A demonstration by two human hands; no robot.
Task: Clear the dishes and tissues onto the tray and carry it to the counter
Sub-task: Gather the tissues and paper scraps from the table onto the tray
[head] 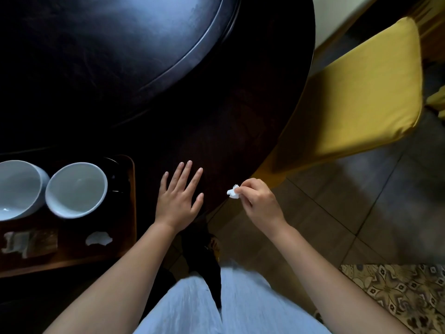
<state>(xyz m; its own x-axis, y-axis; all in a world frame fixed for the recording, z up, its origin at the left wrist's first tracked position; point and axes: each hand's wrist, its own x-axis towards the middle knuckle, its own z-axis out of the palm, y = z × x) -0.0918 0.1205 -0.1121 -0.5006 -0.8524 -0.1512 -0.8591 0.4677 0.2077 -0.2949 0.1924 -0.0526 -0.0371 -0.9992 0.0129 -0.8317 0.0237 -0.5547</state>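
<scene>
A wooden tray [131, 213] sits at the left on the dark round table [228, 131]. On it stand two white bowls, one [76, 189] beside the other [18, 189] at the frame's left edge. A crumpled white tissue [98, 238] and a flattened brownish one [30, 242] lie on the tray's near part. My left hand [179, 198] rests flat on the table, fingers spread, just right of the tray. My right hand [258, 201] pinches a small crumpled white tissue [233, 191] at the table's near edge.
A raised dark turntable [115, 44] fills the table's middle. A yellow-cushioned chair [356, 92] stands tucked against the table's right side. Tiled floor [361, 213] and a patterned rug [397, 292] lie to the right. My light trousers show at the bottom.
</scene>
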